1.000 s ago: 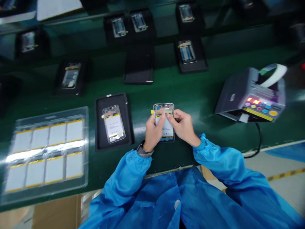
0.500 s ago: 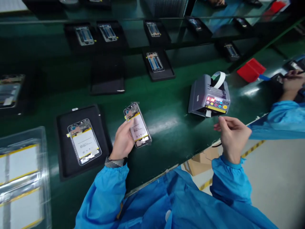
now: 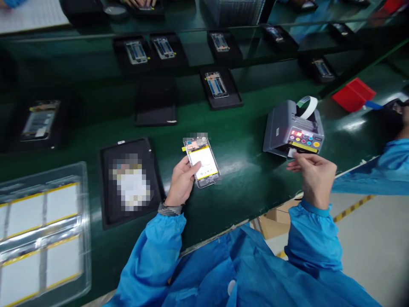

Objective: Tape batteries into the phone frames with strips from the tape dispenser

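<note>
the left hand (image 3: 181, 181) holds an uncovered phone (image 3: 204, 164) over the green worktop (image 3: 243, 179), near the middle of the view. its thumb lies flat on the white battery (image 3: 207, 157), and the other fingers are tucked at the phone's left side and under it, so the phone is clasped between them. the phone is slightly turned, its top leaning to the left, and a small yellow tab (image 3: 183, 149) juts from its upper left edge (whether its lower end touches the worktop, i can't tell).

the right hand (image 3: 316, 179) is out at the front of the grey tape dispenser (image 3: 277, 128). thumb and forefinger are drawn close together at the short white tape end (image 3: 291, 152) sticking out of it; i can't tell whether they are pinching it. a loop of white tape (image 3: 309, 108) stands up on top of the machine.

left of the held phone sits a black tray (image 3: 107, 204) with a pixelated phone (image 3: 132, 187) in it, and beyond that a clear plastic tray (image 3: 85, 213) of batteries. past the dispenser are a red bin (image 3: 353, 94) and another person's blue sleeve (image 3: 396, 155).
</note>
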A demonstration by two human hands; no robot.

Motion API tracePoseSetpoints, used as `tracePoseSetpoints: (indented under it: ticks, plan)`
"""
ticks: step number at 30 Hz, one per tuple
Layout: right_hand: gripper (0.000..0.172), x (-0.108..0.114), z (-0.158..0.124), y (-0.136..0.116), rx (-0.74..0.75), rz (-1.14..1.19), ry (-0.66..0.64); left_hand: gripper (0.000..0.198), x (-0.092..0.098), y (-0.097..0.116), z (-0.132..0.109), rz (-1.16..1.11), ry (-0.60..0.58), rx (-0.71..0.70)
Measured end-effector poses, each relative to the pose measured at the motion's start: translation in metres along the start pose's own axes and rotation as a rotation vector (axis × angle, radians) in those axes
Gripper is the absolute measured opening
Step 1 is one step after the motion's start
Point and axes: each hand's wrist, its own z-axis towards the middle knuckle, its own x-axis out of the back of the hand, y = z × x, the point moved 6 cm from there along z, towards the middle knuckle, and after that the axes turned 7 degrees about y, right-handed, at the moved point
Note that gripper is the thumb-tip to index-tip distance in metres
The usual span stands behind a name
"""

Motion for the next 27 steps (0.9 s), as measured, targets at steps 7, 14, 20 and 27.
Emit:
tracePoseSetpoints:
  ticks: [7, 14, 20, 27]
  plan:
    - [0.005, 0.005, -0.01, -0.01, 0.035, -0.027, 0.038, 0.053, 0.002, 0.0, 0.001, 0.054, -0.013, -0.155]
    - [0.013, -0.032, -0.065, -0.01, 0.0, 0.063, -0.263, 0.054, 0.002, -0.005, 0.004, 0.098, -0.022, -0.19]
    - [0.032, -0.125, -0.136, -0.014, -0.041, 0.102, -0.737, 0.055, 0.001, -0.009, 0.004, 0.091, -0.01, -0.205]
    - [0.032, -0.149, -0.145, -0.009, -0.032, 0.051, -0.794, 0.055, 0.001, -0.008, 0.005, 0.082, 0.007, -0.193]
